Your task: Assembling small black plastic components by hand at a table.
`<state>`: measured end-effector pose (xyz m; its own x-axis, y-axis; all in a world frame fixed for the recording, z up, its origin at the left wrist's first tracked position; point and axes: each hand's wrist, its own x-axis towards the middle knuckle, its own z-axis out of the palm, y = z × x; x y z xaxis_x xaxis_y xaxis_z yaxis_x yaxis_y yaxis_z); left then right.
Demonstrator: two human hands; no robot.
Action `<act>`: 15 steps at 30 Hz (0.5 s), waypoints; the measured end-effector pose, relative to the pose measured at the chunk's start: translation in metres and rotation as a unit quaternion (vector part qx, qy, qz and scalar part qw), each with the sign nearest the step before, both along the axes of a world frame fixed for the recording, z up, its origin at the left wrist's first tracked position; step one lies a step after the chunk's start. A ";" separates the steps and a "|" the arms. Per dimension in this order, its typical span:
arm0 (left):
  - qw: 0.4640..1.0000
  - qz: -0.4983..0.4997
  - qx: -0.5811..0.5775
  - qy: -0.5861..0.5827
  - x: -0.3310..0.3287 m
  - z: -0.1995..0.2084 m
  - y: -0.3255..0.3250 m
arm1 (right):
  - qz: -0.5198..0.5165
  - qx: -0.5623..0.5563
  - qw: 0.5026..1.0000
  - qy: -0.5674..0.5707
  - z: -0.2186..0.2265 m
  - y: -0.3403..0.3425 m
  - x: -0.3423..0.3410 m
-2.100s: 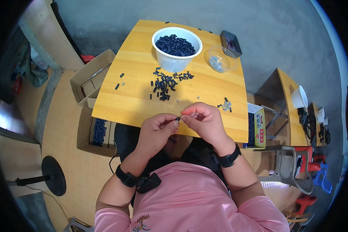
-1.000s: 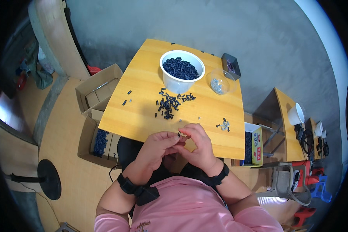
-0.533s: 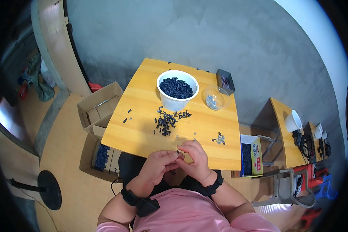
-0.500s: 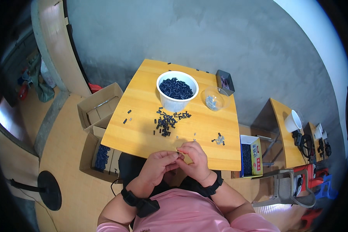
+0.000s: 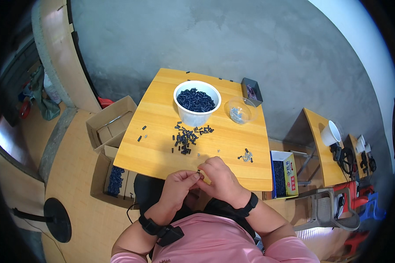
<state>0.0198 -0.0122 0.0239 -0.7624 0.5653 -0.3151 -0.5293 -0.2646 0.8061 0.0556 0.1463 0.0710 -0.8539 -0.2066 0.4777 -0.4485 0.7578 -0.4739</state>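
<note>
Over the table's near edge, my left hand (image 5: 176,187) pinches a small black cylindrical part (image 5: 199,171) between thumb and forefinger. Close against it is my right hand (image 5: 220,180), its fingers curled in at the same part; whatever they grip is too small to make out. Beyond my hands lies a loose pile of small black parts (image 5: 186,141) on the wooden table (image 5: 232,140). A white bucket (image 5: 180,107) behind the pile is filled with more of them. Small clear or silvery pieces (image 5: 247,155) form a little heap to the right.
A clear plastic bowl (image 5: 249,115) with small pale pieces and a dark tray (image 5: 260,93) stand at the far right. Open cardboard boxes (image 5: 98,177) sit left of the table, another box (image 5: 291,175) right. A side table (image 5: 320,151) and grey chair (image 5: 314,215) are further right.
The view has shifted slightly, moving the table a little to the left. My right hand's fingers have turned and shifted slightly around the small black part; my left hand keeps its pinch.
</note>
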 end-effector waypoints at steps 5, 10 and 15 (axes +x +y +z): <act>1.000 -0.025 -0.012 0.012 0.002 -0.005 -0.001 | 0.025 0.104 0.992 -0.060 0.005 0.001 -0.001; 0.997 -0.038 -0.056 0.024 0.004 -0.007 -0.006 | 0.031 0.147 0.986 -0.073 -0.004 0.000 0.001; 0.993 -0.029 -0.097 0.062 0.004 -0.008 -0.009 | 0.018 0.213 0.975 -0.055 -0.007 -0.007 0.002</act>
<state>0.0235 -0.0211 0.0154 -0.7705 0.5469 -0.3275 -0.4321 -0.0704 0.8991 0.0578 0.1394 0.0635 -0.8836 -0.3973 0.2480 -0.4427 0.8813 -0.1656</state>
